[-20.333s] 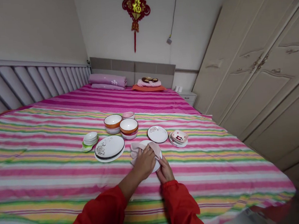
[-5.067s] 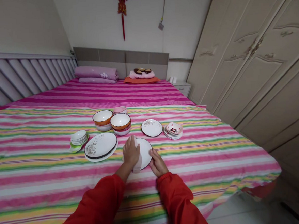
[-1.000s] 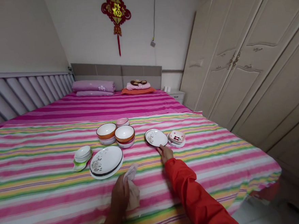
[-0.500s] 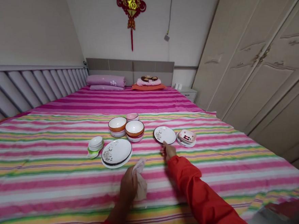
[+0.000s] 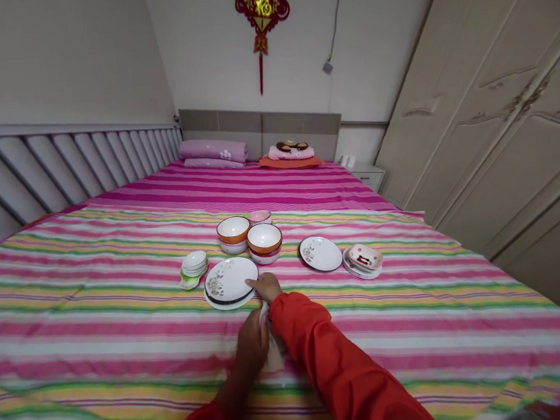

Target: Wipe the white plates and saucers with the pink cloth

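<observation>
My right hand (image 5: pixel 265 286) reaches across to the right rim of a large white plate (image 5: pixel 227 281) with a dark edge and floral print, fingers curled on the rim. The plate lies on the striped bedspread (image 5: pixel 125 323). Below it my left hand (image 5: pixel 254 347) is closed on a pale crumpled cloth (image 5: pixel 274 359), close to the bedspread. My red right sleeve crosses over the cloth and hides part of it. A smaller floral plate (image 5: pixel 320 253) lies to the right, apart from both hands.
Behind the large plate stand two orange-banded bowls (image 5: pixel 264 238) and a pink bowl (image 5: pixel 260 216). A stack of small white dishes (image 5: pixel 194 263) sits at the left, a stack with a pink dish (image 5: pixel 363 258) at the right. Pillows (image 5: pixel 216 152) lie by the headboard; a wardrobe (image 5: pixel 494 124) lines the right.
My right hand has left the smaller plate and moved left to the large plate's rim. My left hand keeps the cloth low near the bedspread. The plate wiped earlier is out of my hands.
</observation>
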`<state>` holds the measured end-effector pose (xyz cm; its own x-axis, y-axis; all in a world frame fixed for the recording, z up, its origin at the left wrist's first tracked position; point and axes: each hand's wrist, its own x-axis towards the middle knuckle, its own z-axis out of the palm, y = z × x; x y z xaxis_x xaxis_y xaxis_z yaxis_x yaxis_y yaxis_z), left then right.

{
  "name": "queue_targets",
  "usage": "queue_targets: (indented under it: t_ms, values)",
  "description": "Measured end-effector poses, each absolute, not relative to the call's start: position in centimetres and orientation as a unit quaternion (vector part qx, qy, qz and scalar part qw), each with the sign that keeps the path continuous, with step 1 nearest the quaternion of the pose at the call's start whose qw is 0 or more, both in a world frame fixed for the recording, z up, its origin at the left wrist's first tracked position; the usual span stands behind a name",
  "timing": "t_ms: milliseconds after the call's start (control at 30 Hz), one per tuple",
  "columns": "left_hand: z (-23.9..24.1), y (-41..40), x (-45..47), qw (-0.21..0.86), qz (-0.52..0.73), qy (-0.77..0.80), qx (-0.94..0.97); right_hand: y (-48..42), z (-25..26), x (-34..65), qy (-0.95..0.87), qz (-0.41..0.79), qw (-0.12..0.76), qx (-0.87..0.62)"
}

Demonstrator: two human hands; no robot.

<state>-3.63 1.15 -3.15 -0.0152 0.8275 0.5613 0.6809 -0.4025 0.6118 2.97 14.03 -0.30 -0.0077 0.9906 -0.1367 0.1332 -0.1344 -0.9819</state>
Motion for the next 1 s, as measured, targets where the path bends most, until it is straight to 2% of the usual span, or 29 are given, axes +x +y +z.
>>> queue_targets:
  t_ms: [200,467,800,1000]
  values:
    - [-2.9,1.1,-3.6,0.070,0.466,0.535,0.701,14.1,-0.2,2.6,-0.487,0.512,0.430,-0.562]
    - [-3.4,1.3,-3.7,0.027,0.467,0.527,0.710,11.6,1.8,3.5,-0.386,0.612,0.461,-0.514]
    - [-3.3,1.3,-3.7,0.000,0.468,0.530,0.707,7.1,3.1,9.5,-0.261,0.635,0.580,-0.440]
    - [-2.5,1.1,-3.4,0.056,0.468,0.552,0.688,3.2,1.7,13.9,-0.229,0.643,0.632,-0.367]
